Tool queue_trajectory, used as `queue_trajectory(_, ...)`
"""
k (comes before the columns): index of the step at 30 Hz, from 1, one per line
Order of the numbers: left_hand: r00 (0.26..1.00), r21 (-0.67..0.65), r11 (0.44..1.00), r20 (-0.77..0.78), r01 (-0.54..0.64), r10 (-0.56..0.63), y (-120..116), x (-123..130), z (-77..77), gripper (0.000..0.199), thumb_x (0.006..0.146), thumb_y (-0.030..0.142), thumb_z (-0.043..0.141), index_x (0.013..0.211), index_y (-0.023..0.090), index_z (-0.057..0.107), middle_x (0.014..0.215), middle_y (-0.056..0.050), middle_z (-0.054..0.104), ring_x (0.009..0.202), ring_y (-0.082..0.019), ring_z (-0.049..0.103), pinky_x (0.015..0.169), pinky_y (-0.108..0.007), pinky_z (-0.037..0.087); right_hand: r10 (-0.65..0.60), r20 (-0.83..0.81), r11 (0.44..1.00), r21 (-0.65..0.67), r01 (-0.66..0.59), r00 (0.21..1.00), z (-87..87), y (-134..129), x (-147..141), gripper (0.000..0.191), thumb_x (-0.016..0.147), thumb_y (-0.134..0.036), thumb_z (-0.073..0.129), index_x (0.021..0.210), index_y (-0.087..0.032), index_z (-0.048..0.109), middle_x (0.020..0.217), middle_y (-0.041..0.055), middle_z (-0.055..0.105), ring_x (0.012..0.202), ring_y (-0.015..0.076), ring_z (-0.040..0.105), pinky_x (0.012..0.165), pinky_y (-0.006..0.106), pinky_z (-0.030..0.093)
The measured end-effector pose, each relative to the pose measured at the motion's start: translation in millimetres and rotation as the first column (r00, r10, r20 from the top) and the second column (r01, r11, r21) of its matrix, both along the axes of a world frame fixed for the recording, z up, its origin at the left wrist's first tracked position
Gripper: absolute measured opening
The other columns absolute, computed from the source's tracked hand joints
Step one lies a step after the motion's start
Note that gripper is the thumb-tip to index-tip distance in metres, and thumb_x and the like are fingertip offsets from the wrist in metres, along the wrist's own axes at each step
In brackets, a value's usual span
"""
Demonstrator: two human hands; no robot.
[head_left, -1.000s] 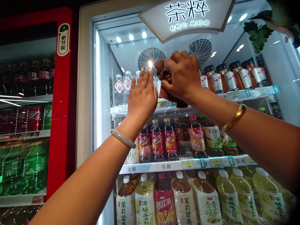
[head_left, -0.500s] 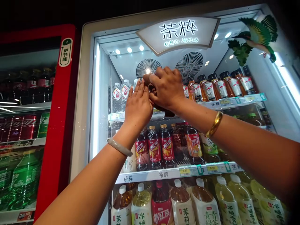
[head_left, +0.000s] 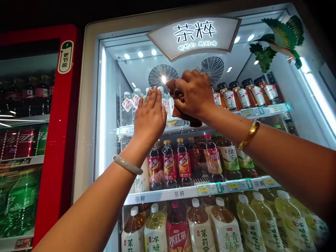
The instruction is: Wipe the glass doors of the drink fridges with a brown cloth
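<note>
My left hand [head_left: 151,117] is stretched out flat, fingers pointing up, and appears to rest on the glass door of a lit drinks fridge [head_left: 90,87]. A pale bangle [head_left: 127,165] circles that wrist. Just to the right, my right hand [head_left: 195,92] is closed in a fist around a bunched brown cloth [head_left: 183,114], whose lower end hangs below the fingers. It is held up against or close to the glass; contact cannot be made out. On the right forearm sits a gold bangle [head_left: 249,135]. Behind the hands stand clear water bottles [head_left: 127,106] on the top shelf.
A red-framed fridge [head_left: 59,140] with bottles and cans stands at the left. Inside the lit fridge are red-labelled tea bottles [head_left: 170,164] and large white-capped bottles [head_left: 201,227]. A fan-shaped sign [head_left: 194,36] and a bird decoration [head_left: 283,38] are at the top.
My right hand has moved right with the cloth, leaving a gap between it and my left hand. The view has shifted slightly; my left hand stays flat.
</note>
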State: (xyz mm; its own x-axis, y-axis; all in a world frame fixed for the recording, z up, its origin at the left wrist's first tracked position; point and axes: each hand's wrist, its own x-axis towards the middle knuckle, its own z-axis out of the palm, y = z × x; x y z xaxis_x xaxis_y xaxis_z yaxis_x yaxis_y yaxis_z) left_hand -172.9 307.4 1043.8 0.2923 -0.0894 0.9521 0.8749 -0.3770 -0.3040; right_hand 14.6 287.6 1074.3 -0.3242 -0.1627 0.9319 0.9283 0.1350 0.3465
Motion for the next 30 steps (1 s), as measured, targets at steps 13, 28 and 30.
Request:
queue_trajectory(13,0.999,-0.054,0.999,-0.033,0.006,-0.008,10.5,-6.4,6.5,0.066,0.102,0.042,0.03,0.165,0.04,0.013,0.168,0.017,0.028,0.162,-0.017,0.009,0.137,-0.045,0.006,0.0,-0.108,1.0,0.027,0.002,0.994,5.6,0.4,52.5,0.033,0.089,-0.042,0.056,0.118,-0.028,0.065,0.13,0.0129,0.06,0.123,0.0376,0.051,0.097,0.058,0.043)
queue_trajectory(28,0.998,-0.029,0.999,-0.056,-0.017,0.015,13.7,40.9,15.2,0.071,0.099,0.038,0.034,0.167,0.034,0.012,0.171,0.013,0.022,0.162,-0.018,0.002,0.136,-0.045,-0.004,-0.157,-0.105,0.988,-0.013,0.157,0.982,10.4,-0.1,81.1,0.041,0.097,-0.043,0.039,0.134,-0.038,0.056,0.132,0.0086,0.062,0.122,0.0358,0.045,0.089,0.053,0.039)
queue_trajectory(30,0.998,-0.046,0.999,-0.056,0.005,-0.008,14.4,57.1,18.5,0.07,0.099,0.039,0.032,0.167,0.033,0.013,0.171,0.012,0.023,0.162,-0.017,0.0,0.136,-0.045,-0.005,-0.163,-0.012,0.987,-0.021,0.162,0.987,0.5,-2.2,77.1,0.043,0.097,-0.044,0.04,0.137,-0.039,0.054,0.129,0.0081,0.064,0.122,0.0356,0.046,0.09,0.054,0.039)
